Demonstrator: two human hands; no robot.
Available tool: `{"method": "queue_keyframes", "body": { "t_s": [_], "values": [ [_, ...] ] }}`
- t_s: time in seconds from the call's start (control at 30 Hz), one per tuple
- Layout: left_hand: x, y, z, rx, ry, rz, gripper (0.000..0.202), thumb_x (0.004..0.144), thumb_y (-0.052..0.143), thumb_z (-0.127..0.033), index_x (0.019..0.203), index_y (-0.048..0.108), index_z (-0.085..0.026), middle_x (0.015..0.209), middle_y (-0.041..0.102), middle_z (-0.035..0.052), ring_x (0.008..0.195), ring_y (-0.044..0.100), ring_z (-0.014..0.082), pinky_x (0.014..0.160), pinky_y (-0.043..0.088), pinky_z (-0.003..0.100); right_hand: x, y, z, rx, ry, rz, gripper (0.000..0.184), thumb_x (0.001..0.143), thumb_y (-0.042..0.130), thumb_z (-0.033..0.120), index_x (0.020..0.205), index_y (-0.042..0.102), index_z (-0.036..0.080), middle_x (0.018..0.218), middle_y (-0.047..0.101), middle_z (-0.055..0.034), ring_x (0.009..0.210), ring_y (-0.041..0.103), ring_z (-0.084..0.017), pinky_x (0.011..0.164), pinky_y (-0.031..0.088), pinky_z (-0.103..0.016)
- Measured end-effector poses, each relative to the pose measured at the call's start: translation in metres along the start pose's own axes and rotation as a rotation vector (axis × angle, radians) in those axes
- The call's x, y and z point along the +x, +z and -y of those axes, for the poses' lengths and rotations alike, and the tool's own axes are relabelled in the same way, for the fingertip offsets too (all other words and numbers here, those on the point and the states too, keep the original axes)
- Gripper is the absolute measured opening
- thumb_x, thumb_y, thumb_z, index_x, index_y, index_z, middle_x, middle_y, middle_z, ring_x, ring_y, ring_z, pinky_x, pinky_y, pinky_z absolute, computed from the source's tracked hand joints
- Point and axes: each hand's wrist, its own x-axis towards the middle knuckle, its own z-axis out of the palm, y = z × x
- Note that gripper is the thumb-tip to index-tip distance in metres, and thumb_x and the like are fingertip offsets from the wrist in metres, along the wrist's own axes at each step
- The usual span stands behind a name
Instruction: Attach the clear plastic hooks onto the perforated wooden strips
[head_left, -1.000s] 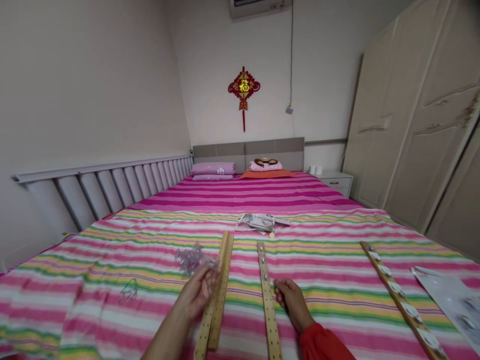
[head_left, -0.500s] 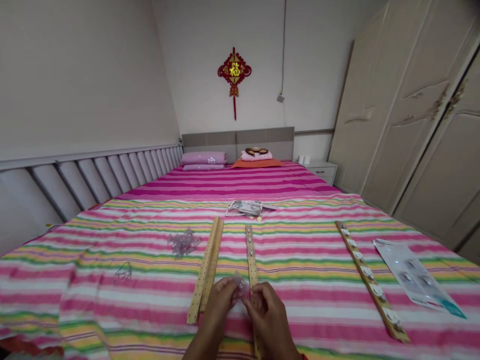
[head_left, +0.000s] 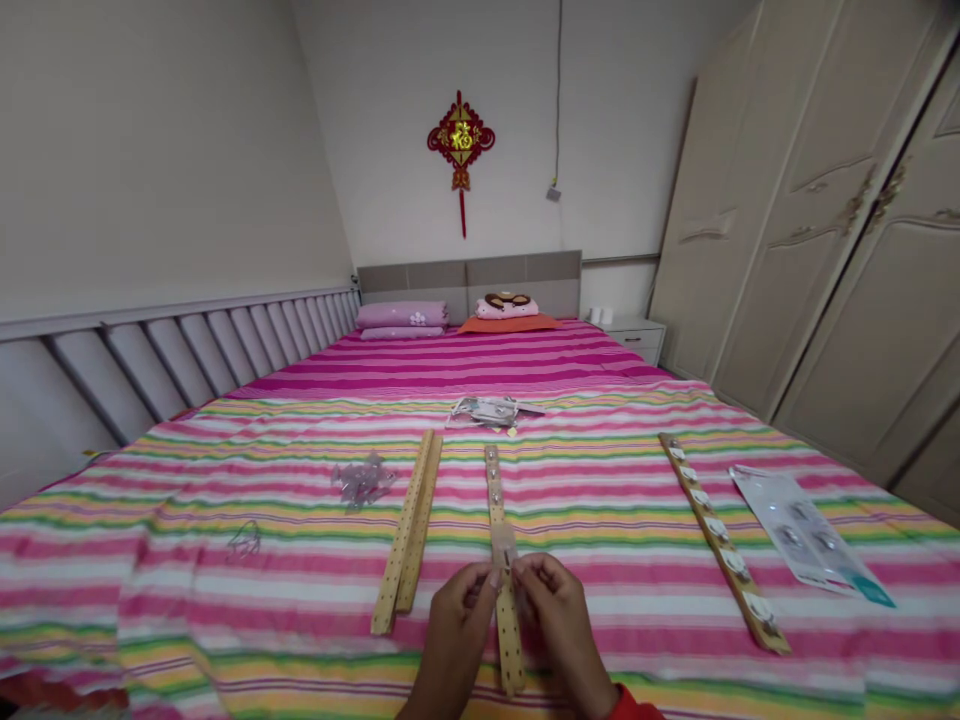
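My left hand (head_left: pixel 459 610) and my right hand (head_left: pixel 559 605) meet over the middle perforated wooden strip (head_left: pixel 510 645), fingertips pinched together. Between them is a small clear plastic piece (head_left: pixel 504 540) with a thin dark part, lying against the strip's face; fingers partly hide it. Beyond it, several shiny metal hooks (head_left: pixel 493 474) sit at the strip's far end. To the left, two bare perforated wooden strips (head_left: pixel 405 530) lie side by side. Left of those is a loose pile of clear plastic pieces (head_left: pixel 363 482).
At the right lies a wooden strip with white-backed hooks (head_left: pixel 718 529), beside a clear blister pack (head_left: pixel 806 530). More packaging (head_left: pixel 491 410) lies farther up the striped bedspread (head_left: pixel 300 600). A thin clear scrap (head_left: pixel 244 540) is at the left. A rail (head_left: pixel 187 350) borders the bed.
Both hands have moved from just left of the middle strip to over it, bringing the clear plastic piece onto its face. The view has shifted slightly.
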Motion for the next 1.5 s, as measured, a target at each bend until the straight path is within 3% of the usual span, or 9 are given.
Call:
{"method": "queue_keyframes", "body": {
  "t_s": [0.13,0.37,0.5,0.63,0.83,1.07,1.5],
  "values": [
    [0.014,-0.011,0.008,-0.048,-0.068,-0.066,0.034,0.068,0.066,-0.049,0.079,0.069,-0.016,0.070,0.067,0.0031,0.070,0.061,0.0178,0.066,0.047,0.027,0.007,-0.009,-0.011,0.114,0.140,0.011,0.033,0.062,0.075,0.046,0.060,0.060,0.017,0.044,0.047,0.0072,0.035,0.029,-0.004,0.038,0.018,-0.021],
    [0.043,-0.009,0.015,-0.116,-0.175,-0.062,0.033,0.055,0.072,-0.046,0.066,0.065,-0.015,0.056,0.060,-0.0011,0.055,0.052,0.0126,0.056,0.041,0.025,0.010,-0.006,-0.030,0.109,0.223,0.053,0.033,0.061,0.073,0.046,0.056,0.057,0.017,0.037,0.042,0.0084,0.032,0.023,-0.003,0.038,0.012,-0.022],
    [0.053,-0.005,0.021,-0.121,-0.169,-0.065,0.029,0.054,0.070,-0.044,0.060,0.063,-0.016,0.056,0.060,-0.0009,0.057,0.053,0.0134,0.059,0.042,0.026,0.018,-0.007,-0.030,0.014,0.206,0.044,0.029,0.061,0.072,0.042,0.054,0.055,0.018,0.043,0.046,0.0063,0.037,0.028,-0.005,0.040,0.018,-0.023],
    [0.068,-0.002,0.026,-0.089,-0.153,-0.067,0.026,0.055,0.066,-0.042,0.059,0.061,-0.017,0.057,0.060,-0.0005,0.058,0.053,0.0141,0.060,0.042,0.026,0.033,-0.008,-0.031,-0.128,0.047,0.021,0.024,0.062,0.067,0.036,0.052,0.052,0.020,0.048,0.046,0.0052,0.049,0.039,-0.011,0.048,0.030,-0.025],
    [0.099,0.006,0.032,0.040,-0.165,-0.043,0.018,0.057,0.058,-0.036,0.054,0.058,-0.018,0.051,0.053,-0.0023,0.054,0.050,0.0137,0.057,0.039,0.026,0.059,-0.005,-0.033,-0.342,-0.083,-0.008,0.022,0.067,0.054,0.034,0.053,0.041,0.022,0.052,0.039,0.0066,0.054,0.037,-0.013,0.052,0.031,-0.026],
    [0.124,0.014,0.048,0.213,-0.212,-0.061,0.013,0.058,0.052,-0.026,0.047,0.048,-0.020,0.048,0.049,-0.0028,0.053,0.050,0.0133,0.055,0.037,0.024,0.077,-0.003,-0.045,-0.491,-0.060,-0.067,0.026,0.069,0.049,0.037,0.053,0.034,0.025,0.050,0.036,0.0075,0.053,0.038,-0.014,0.052,0.029,-0.027],
    [0.139,0.015,0.074,0.361,-0.262,-0.081,0.013,0.063,0.054,-0.022,0.051,0.050,-0.020,0.049,0.054,-0.0027,0.056,0.053,0.0144,0.055,0.036,0.024,0.085,-0.003,-0.049,-0.593,-0.025,-0.085,0.025,0.070,0.047,0.038,0.052,0.034,0.025,0.050,0.039,0.0068,0.053,0.041,-0.016,0.053,0.029,-0.028]
  ]
}}
